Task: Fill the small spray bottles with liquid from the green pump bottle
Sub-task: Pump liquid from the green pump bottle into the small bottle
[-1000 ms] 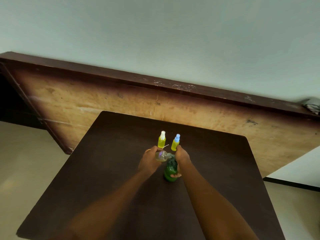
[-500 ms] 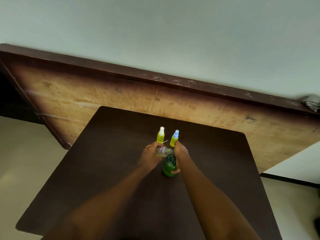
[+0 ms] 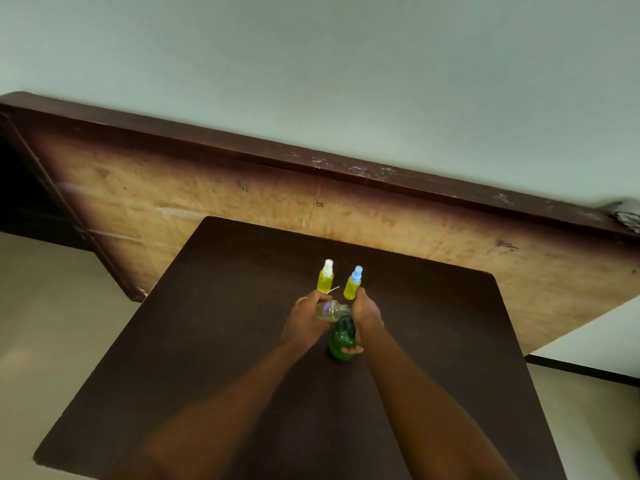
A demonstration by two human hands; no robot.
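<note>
A green pump bottle [image 3: 341, 339] stands on the dark table [image 3: 221, 341]. My right hand [image 3: 367, 315] wraps round it from the right, its top covered by the hand. My left hand [image 3: 304, 318] holds a small clear spray bottle [image 3: 330, 310] tilted on its side, mouth toward the pump; a little yellowish liquid lies in it. Behind the hands stand two small spray bottles full of yellow liquid, one with a white cap [image 3: 325, 281] and one with a blue cap [image 3: 353, 283]. A thin white tube [image 3: 334, 289] lies between them.
A large wooden board [image 3: 207, 199] with a dark frame leans behind the table's far edge. Pale floor shows at the left and lower right. A grey object [image 3: 627, 213] sits at the board's right end.
The view shifted slightly. Both hands stay on the clear bottle and the green bottle in the same spot.
</note>
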